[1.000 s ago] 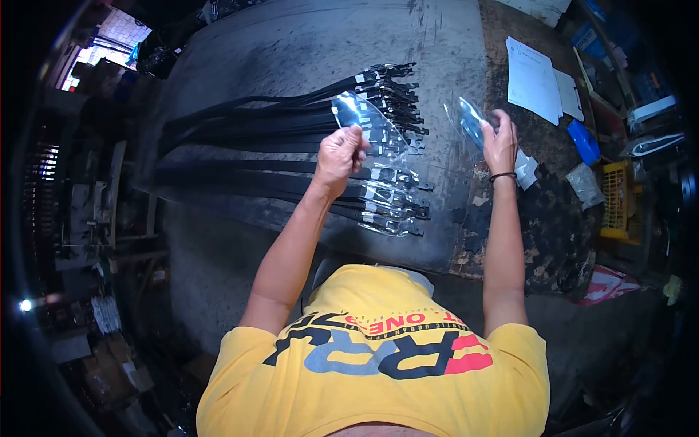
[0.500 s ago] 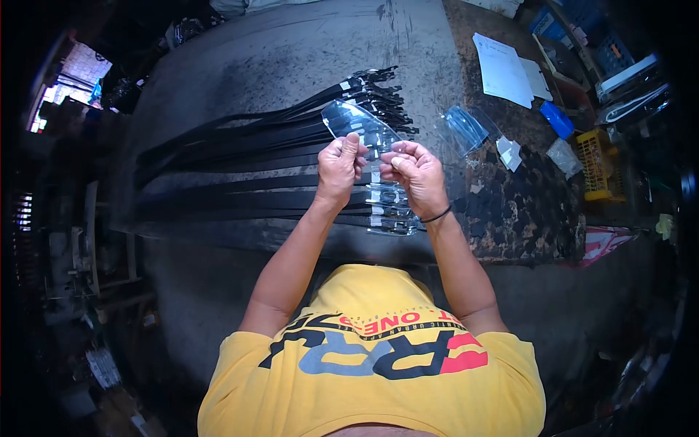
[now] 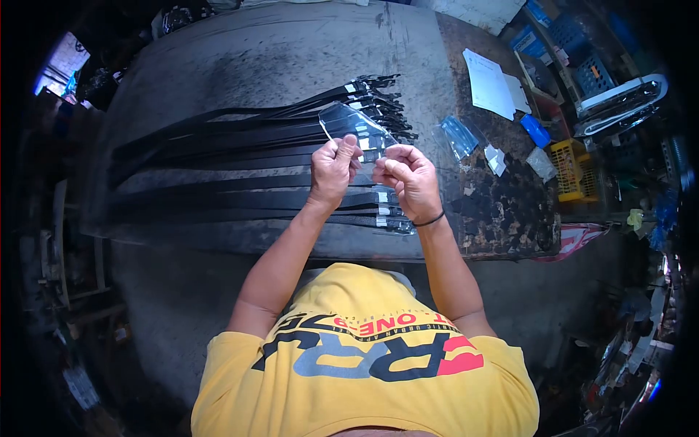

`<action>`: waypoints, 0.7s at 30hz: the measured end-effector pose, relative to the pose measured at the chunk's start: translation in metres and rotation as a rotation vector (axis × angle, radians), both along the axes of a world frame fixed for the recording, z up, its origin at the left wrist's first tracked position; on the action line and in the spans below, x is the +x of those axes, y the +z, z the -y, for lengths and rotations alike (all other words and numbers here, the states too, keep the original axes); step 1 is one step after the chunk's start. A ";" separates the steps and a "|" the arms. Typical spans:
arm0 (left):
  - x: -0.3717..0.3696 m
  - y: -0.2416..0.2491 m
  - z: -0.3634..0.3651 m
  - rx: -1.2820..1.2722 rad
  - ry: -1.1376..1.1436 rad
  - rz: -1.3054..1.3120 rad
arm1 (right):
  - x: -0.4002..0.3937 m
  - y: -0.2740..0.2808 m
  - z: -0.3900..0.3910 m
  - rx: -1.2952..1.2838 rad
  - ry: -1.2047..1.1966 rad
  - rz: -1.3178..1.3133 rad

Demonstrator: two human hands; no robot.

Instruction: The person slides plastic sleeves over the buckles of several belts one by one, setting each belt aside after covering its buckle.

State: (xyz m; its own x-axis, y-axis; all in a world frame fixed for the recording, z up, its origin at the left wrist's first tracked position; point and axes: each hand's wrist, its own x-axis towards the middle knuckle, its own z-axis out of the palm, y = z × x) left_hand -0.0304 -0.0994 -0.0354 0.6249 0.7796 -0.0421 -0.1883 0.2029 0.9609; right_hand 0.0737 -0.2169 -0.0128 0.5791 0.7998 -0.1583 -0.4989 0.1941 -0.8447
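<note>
My left hand [image 3: 333,172] is closed, its thumb pressing on the left edge of a clear plastic sleeve [image 3: 354,124]. The fingers of my right hand [image 3: 412,182] pinch the same sleeve near its right edge. It is tilted up above the table, and I see black straps through it. Beneath my hands lie several long black straps [image 3: 240,180], like belts, side by side with white labels [image 3: 382,197] near their right ends. The farther straps are bunched, with dark fittings at their tips.
Right of the straps lie a pile of clear bluish plastic sleeves [image 3: 459,137] and small white slips [image 3: 495,160]. Beyond are paper sheets [image 3: 489,84], a blue object [image 3: 536,131], a clear packet [image 3: 540,164] and a yellow basket [image 3: 568,171]. The worn table [image 3: 269,58] has its near edge before me.
My view has shifted slightly, so the table items appear a little farther left. Both hands still grip the plastic sleeve in nearly the same pose. Less plastic shine shows over the nearer strap ends.
</note>
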 end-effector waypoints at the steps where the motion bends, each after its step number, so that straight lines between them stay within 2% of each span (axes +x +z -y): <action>1: 0.000 0.000 -0.001 0.001 -0.019 -0.008 | 0.000 0.000 0.000 -0.001 -0.014 0.071; 2: 0.001 0.001 0.000 0.002 -0.022 -0.002 | 0.001 -0.001 0.000 0.000 -0.030 0.143; 4: 0.004 0.005 0.004 0.019 0.001 -0.103 | 0.002 -0.004 -0.002 -0.130 -0.215 0.684; 5: 0.001 0.002 0.002 -0.018 -0.092 -0.096 | 0.010 0.000 -0.001 -0.056 -0.336 1.264; 6: -0.001 0.003 0.004 -0.013 -0.091 -0.092 | 0.014 0.003 -0.002 -0.041 -0.378 1.501; 8: -0.008 0.007 0.012 -0.305 -0.259 0.075 | 0.013 0.006 0.000 -0.023 -0.382 1.701; 9: -0.009 0.015 0.015 -0.394 -0.255 0.138 | 0.014 0.005 0.001 -0.021 -0.382 1.696; 11: -0.005 0.015 0.010 -0.358 -0.248 0.125 | 0.015 0.002 0.005 -0.004 -0.319 1.742; 12: -0.002 0.015 0.008 -0.323 -0.244 0.118 | 0.015 -0.001 0.005 -0.003 -0.318 1.740; 14: 0.003 0.012 0.006 -0.311 -0.163 0.105 | 0.016 -0.006 0.005 -0.098 -0.223 1.167; 15: 0.003 0.012 0.004 -0.284 -0.143 0.076 | 0.014 -0.009 0.002 -0.039 -0.122 0.533; 16: 0.004 0.012 0.004 -0.257 -0.125 0.044 | 0.017 -0.009 0.003 -0.039 -0.126 0.531; 18: 0.007 0.012 0.005 -0.249 -0.122 0.032 | 0.025 -0.006 0.004 -0.009 0.055 0.143; 21: 0.010 0.010 0.003 -0.191 -0.136 0.006 | 0.027 -0.001 0.003 -0.037 0.077 0.142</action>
State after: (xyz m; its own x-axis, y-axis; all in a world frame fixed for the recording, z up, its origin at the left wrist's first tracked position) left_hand -0.0200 -0.1025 -0.0250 0.7242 0.6665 -0.1769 -0.1529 0.4053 0.9013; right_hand 0.1010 -0.2197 -0.0135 0.5350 0.8378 -0.1093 -0.3859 0.1272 -0.9137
